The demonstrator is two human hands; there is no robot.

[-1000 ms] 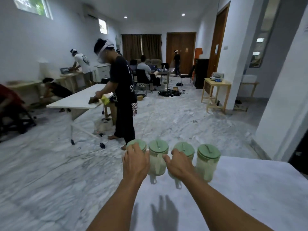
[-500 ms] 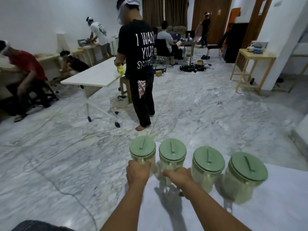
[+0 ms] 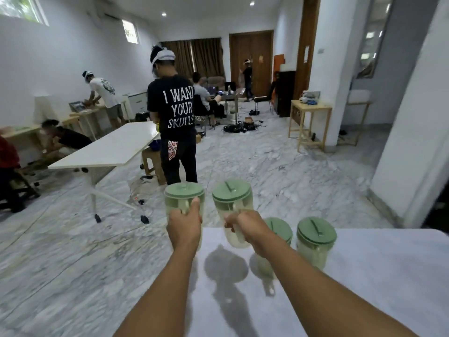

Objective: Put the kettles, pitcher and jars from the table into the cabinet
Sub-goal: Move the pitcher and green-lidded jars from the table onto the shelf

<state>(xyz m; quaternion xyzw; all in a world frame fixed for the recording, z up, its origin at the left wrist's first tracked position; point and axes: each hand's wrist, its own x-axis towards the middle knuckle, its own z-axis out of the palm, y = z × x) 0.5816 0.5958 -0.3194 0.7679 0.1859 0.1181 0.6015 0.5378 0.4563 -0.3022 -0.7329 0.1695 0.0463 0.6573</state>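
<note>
Several clear plastic pitchers with green lids are in the head view. My left hand (image 3: pixel 185 228) grips the handle of the leftmost pitcher (image 3: pixel 184 198) and holds it in the air. My right hand (image 3: pixel 245 226) grips the handle of a second pitcher (image 3: pixel 232 199), also lifted above the white table (image 3: pixel 364 283). Two more pitchers stand on the table's far edge: one (image 3: pixel 280 231) partly hidden behind my right forearm, the other (image 3: pixel 315 239) to its right. No cabinet is in view.
A person in a black printed T-shirt (image 3: pixel 173 122) stands on the marble floor just beyond the table. A white folding table (image 3: pixel 109 147) is at left, a wooden side table (image 3: pixel 309 122) at right, a white wall (image 3: pixel 410 142) near right. Other people work in the background.
Both hands have lifted the two left pitchers off the table; earlier all stood in a row with my hands on their handles. The view tilted up again.
</note>
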